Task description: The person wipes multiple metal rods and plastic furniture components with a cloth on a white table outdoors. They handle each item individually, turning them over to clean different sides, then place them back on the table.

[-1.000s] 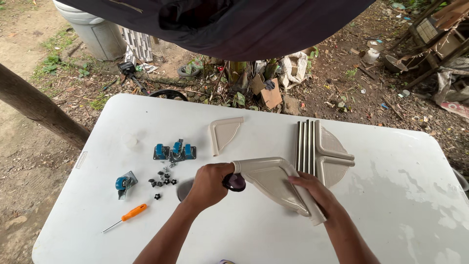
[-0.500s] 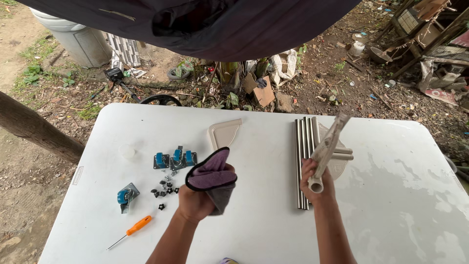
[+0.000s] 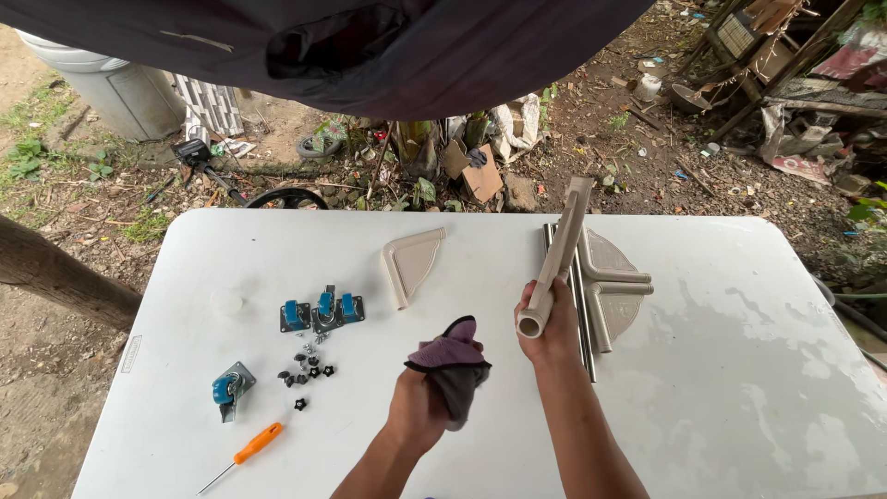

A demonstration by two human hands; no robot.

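Note:
My right hand point(image 3: 547, 325) grips a beige corner shelf panel point(image 3: 560, 251) by its tube end and holds it on edge above the white table point(image 3: 739, 370). My left hand point(image 3: 420, 407) is closed on a purple cloth point(image 3: 453, 360) just left of that panel. Under the raised panel lie several metal rods point(image 3: 584, 319) and two more beige corner panels point(image 3: 617, 282). Another beige corner panel point(image 3: 413, 260) rests flat further left.
Blue caster wheels point(image 3: 321, 311) sit in a group at the left, a single caster point(image 3: 227, 389) nearer the edge, small black screws point(image 3: 308, 370) between them, and an orange screwdriver point(image 3: 248, 452) near the front. Debris, a grey bin point(image 3: 111, 88) and a log point(image 3: 55, 273) surround the table.
The right hand lifted the beige panel from flat on the table to upright on edge. The left hand drew the cloth off the panel and back toward me.

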